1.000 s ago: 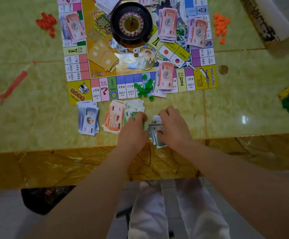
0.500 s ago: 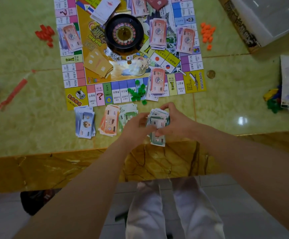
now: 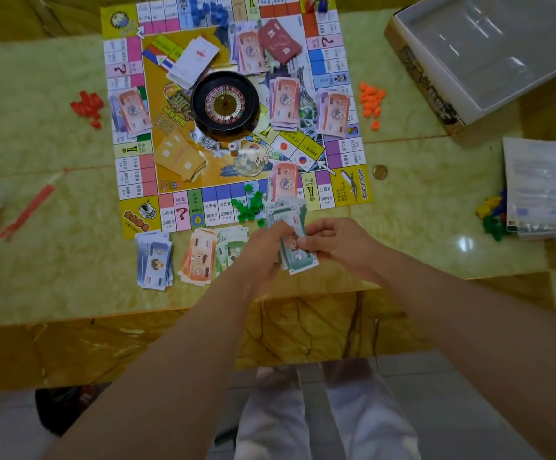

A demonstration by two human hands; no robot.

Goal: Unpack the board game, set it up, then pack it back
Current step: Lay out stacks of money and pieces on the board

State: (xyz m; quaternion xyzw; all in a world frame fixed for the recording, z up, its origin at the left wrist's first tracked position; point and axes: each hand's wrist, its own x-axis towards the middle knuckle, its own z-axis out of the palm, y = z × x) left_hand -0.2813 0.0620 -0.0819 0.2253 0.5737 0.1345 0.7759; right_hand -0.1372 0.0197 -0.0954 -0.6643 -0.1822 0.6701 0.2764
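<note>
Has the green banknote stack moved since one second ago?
Yes. The green banknote stack, gripped by the left hand and right hand, moved from near the table front edge toward the game board; its far end now overlaps the board's near edge.

Glossy pale-green stone table [image 3: 54,277] with amber-veined border [image 3: 137,353], grey tiled floor [image 3: 469,410] below, light glare [image 3: 465,243] at right.

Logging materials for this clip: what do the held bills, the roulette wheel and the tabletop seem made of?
The stack of bills: thin printed paper, matte, edges fanning. The roulette wheel: probably black plastic, glossy rim. The tabletop: polished stone or a marble-look surface, veined, reflecting a light.
</note>
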